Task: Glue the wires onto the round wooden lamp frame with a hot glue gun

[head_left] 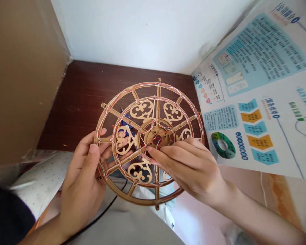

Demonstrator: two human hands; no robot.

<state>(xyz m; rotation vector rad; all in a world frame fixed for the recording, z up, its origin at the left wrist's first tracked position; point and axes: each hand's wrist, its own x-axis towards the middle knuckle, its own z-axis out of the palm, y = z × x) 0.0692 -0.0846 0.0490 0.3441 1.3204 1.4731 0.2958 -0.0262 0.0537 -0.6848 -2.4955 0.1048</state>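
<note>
1. Nearest to me, the person's left hand (83, 185) holds a round wooden wheel (153, 85) from the lower left. The thumb lies on the front of the outer rim, and the other fingers (103, 151) bend around a spoke and reach through the openings, so this hand is closed firmly on the wheel.
2. The right hand (191, 172) comes from the lower right. Its fingers lie long and close together across the wheel, and the tips touch near the central hub (156, 134). The thumb is hidden, so I cannot tell if this hand truly pinches something or only rests there.
3. The wheel is held in the air, tilted, above a dark wooden tabletop (73, 102). Thin red and white cords (183, 96) run along its rings, and carved scroll panels (142, 110) fill the inner ring.
4. The cords look thin and the scrolls look fragile. A tight pull could snap a cord or drag it off its place, and too much pressure could crack a scroll. If the left hand slips, the wheel could fall on the table.
5. Behind the wheel, a blue object (123, 128) shows through the openings. Farther away stand a cardboard panel (22, 78), a printed poster (257, 92) and a white wall (142, 30).
</note>
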